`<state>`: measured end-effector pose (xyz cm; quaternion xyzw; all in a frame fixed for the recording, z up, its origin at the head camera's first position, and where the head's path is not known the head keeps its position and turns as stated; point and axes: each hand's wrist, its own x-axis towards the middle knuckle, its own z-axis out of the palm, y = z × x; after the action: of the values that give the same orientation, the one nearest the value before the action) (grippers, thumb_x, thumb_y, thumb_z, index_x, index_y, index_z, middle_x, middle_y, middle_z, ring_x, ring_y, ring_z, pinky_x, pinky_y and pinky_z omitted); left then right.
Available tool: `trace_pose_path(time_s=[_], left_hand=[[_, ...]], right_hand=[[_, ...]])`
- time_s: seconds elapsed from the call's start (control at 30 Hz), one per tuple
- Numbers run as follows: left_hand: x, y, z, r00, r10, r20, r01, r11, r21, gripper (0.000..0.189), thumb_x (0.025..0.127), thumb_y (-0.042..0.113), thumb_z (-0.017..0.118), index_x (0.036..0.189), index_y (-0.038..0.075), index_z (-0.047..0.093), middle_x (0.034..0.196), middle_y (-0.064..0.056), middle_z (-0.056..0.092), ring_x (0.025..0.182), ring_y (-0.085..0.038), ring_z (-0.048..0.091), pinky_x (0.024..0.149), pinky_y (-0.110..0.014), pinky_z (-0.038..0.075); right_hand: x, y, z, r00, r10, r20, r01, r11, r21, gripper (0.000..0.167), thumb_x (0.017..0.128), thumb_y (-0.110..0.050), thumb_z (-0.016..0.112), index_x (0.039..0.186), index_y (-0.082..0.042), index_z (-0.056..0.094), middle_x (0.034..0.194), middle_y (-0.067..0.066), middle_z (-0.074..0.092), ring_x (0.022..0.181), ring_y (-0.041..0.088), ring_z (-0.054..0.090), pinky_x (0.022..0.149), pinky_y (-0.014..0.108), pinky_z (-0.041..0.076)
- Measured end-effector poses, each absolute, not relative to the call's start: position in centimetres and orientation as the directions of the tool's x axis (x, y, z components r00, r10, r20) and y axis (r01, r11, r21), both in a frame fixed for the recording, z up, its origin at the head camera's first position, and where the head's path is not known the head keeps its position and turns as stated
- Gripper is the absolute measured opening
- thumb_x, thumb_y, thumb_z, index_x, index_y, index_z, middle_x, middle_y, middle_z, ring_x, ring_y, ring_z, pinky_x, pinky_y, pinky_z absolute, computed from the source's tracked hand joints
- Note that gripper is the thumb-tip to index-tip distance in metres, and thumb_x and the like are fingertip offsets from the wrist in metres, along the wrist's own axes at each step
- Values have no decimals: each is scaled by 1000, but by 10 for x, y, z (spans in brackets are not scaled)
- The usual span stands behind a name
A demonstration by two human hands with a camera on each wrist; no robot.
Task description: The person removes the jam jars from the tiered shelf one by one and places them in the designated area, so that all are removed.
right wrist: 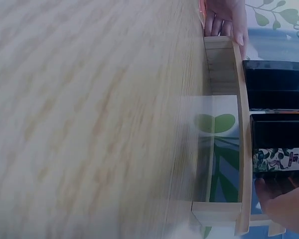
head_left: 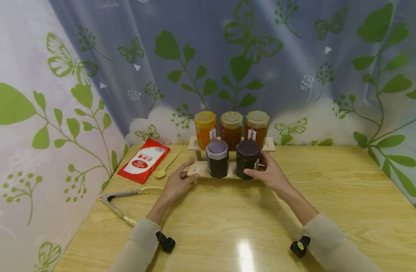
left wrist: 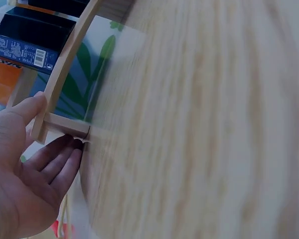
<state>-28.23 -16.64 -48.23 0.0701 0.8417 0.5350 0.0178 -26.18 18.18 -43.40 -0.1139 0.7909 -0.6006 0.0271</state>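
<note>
A two-tier wooden rack stands on the table and bears several jars. My left hand grips the left end of its lower shelf; in the left wrist view the thumb is on the shelf edge and the fingers lie by the rack's leg. With my right hand I hold the right-hand dark jar on the lower shelf, thumb at its front. Left of it, apart, stands another dark jar with a purplish lid. In the right wrist view the held jar shows a patterned label.
On the upper shelf stand an orange jar, an amber jar and a brownish jar. To the left lie a red-and-white packet, a yellow spoon and open tongs. A patterned curtain hangs behind the table.
</note>
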Motion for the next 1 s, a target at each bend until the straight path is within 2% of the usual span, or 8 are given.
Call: trace_pose_path(time_s=[0.17,0.23,0.3,0.37,0.43,0.67,0.9,1.0], left_hand=[[-282,-169,-485,-991,131,41,98,461,882,62,98,47,72,155,37,50,136,-15,67,137,-28,54,105,-51,47],[-282,-169,-484,-989,143,41,104,471,876,62,98,48,71,156,38,48,126,-15,73,122,-25,63,95,-45,50],[-283,-169,-483,-987,158,42,113,473,874,63,99,49,70,156,38,47,112,-13,77,94,-19,64,78,-36,48],[-284,-170,-483,-982,181,48,129,466,876,64,100,49,68,158,37,45,96,-12,77,71,-16,51,63,-31,38],[-285,-170,-483,-978,200,50,137,450,882,64,100,48,68,159,36,44,88,-11,76,61,-14,39,56,-29,29],[-286,-171,-482,-976,216,25,122,450,885,65,101,45,68,160,34,42,89,-11,76,54,-12,30,52,-28,27],[-286,-172,-479,-977,212,16,117,473,873,67,101,46,68,161,32,41,92,-9,77,56,-13,34,57,-31,31],[-285,-172,-479,-977,213,18,119,472,873,65,101,46,68,160,33,42,92,-9,76,56,-13,34,58,-31,31]], right_hand=[[-263,177,-433,-975,-204,82,-139,281,-950,87,94,-28,80,162,-9,30,153,21,44,138,40,46,107,57,44],[-263,176,-432,-976,-203,81,-138,289,-947,89,94,-29,80,163,-10,28,154,21,42,140,40,44,108,58,43],[-263,176,-430,-977,-200,79,-137,295,-946,89,94,-29,80,163,-10,27,155,20,41,140,40,43,107,58,44],[-263,176,-429,-977,-199,73,-132,300,-945,90,94,-30,80,164,-10,26,155,21,41,139,41,44,104,57,46],[-262,176,-428,-979,-193,67,-126,316,-940,93,94,-33,80,164,-10,25,155,22,41,138,41,45,103,57,48],[-261,177,-427,-987,-150,63,-119,400,-909,98,89,-41,84,164,-10,28,153,21,47,133,40,51,102,56,49],[-258,185,-427,-992,-113,62,-106,445,-889,92,83,-45,88,157,-15,43,145,15,56,119,36,60,94,50,52],[-256,191,-426,-991,-120,63,-111,460,-881,93,83,-45,88,159,-15,43,144,16,58,117,36,60,92,47,52]])
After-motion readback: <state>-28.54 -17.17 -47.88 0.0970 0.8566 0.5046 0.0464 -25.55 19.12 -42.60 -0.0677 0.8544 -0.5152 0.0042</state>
